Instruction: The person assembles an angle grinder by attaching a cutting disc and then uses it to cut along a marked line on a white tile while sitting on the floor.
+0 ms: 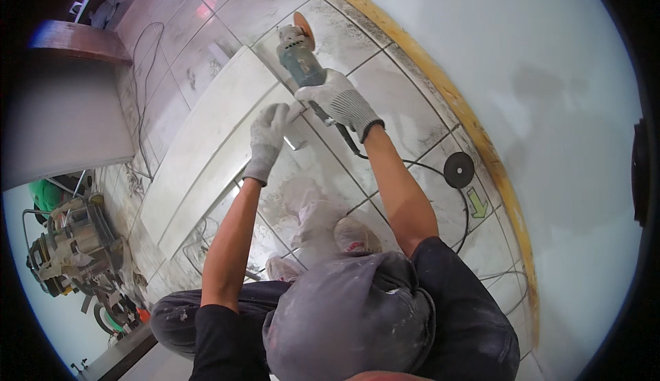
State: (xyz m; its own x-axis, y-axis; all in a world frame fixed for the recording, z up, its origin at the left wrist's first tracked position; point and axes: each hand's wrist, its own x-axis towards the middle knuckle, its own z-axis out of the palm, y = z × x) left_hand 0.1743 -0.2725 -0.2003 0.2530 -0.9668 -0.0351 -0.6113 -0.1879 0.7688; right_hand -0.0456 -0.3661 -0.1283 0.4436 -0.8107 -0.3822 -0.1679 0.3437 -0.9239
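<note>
Angle grinder point(302, 65) just right of the white panel's point(212, 116) far end; right hand point(337, 101) wrapped around its body. Left hand point(267, 140) by the panel's right edge, fingers curled; I can't tell whether it grips anything. I judge the grinder rigid, head-heavy, its brown disc point(304, 29) brittle; I'd hold the barrel, behind that disc. Cord point(350, 142) trails right of the panel.

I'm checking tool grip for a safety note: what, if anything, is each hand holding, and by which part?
The right hand holds the grinder by the rear of its body. Whether the left hand holds anything cannot be told.
</note>
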